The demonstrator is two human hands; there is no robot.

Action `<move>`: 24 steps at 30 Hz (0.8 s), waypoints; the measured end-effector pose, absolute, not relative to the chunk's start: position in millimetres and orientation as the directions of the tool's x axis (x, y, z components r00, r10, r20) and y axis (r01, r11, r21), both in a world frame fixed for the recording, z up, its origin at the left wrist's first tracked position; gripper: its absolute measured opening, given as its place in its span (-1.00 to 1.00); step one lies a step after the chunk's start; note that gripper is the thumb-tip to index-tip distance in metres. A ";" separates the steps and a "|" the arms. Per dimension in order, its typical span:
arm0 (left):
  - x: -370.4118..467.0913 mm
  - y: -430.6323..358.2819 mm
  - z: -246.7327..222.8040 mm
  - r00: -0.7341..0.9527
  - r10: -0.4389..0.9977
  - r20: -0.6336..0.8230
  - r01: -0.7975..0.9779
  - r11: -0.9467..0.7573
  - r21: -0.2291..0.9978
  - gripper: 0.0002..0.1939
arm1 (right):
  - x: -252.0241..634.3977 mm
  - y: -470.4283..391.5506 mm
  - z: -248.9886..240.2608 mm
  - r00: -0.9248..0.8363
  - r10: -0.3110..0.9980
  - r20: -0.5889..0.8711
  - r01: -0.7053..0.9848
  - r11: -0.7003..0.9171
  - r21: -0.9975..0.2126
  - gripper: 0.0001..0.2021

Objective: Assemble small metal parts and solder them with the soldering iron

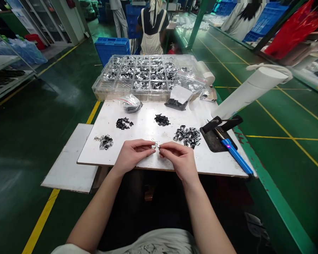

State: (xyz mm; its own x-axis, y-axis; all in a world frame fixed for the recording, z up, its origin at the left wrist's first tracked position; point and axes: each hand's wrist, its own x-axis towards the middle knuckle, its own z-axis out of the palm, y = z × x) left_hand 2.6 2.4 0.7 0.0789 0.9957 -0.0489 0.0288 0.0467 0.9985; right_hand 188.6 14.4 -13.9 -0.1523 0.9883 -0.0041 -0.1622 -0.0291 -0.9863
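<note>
Near the front edge of the white table (143, 128), my left hand (132, 153) pinches a small shiny metal clip (154, 145) between thumb and fingers. My right hand (181, 157) is closed in a pinch right beside it; a tiny dark bit shows at its fingertips, too small to name. Beyond the hands lie a pile of small black pieces (162, 120) and a looser black pile (124, 123). Bent metal clips (188, 136) are heaped by the right hand, and a smaller heap of metal clips (106, 142) sits to the left.
A blue-handled soldering iron (235, 157) rests on a dark stand at right. Behind the piles are two plastic bags of parts (131, 103) (177, 103) and a clear compartment box (122, 92). A white tube (250, 91) leans at right. A person (152, 35) is further back.
</note>
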 end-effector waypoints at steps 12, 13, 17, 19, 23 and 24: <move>2.6 3.3 1.6 0.154 0.986 0.068 0.077 -0.081 0.994 -0.79 | 186.5 13.1 -10.8 -0.145 0.986 -0.082 -0.144 -0.103 -0.984 -0.71; 2.5 3.0 1.5 0.152 0.986 0.066 0.081 -0.079 0.994 -0.79 | 186.4 13.1 -11.1 -0.146 0.985 -0.092 -0.146 -0.113 -0.983 -0.69; 2.8 2.2 -0.6 0.108 0.994 0.008 0.064 -0.015 0.998 -0.76 | 186.1 12.6 -12.4 -0.148 0.987 -0.062 -0.125 -0.081 -0.989 -0.77; 3.2 2.3 -1.8 0.094 0.996 -0.006 0.057 0.000 0.998 -0.76 | 185.8 12.4 -12.9 -0.158 0.987 -0.034 -0.099 -0.050 -0.994 -0.83; 3.4 2.5 -2.5 0.099 0.995 0.015 0.086 -0.024 0.996 -0.77 | 185.1 13.1 -12.3 -0.175 0.984 -0.005 -0.061 -0.016 -0.998 -0.86; 3.2 2.4 -2.4 0.103 0.994 0.025 0.100 -0.035 0.994 -0.78 | 185.0 13.4 -11.9 -0.178 0.984 -0.003 -0.056 -0.014 -0.998 -0.86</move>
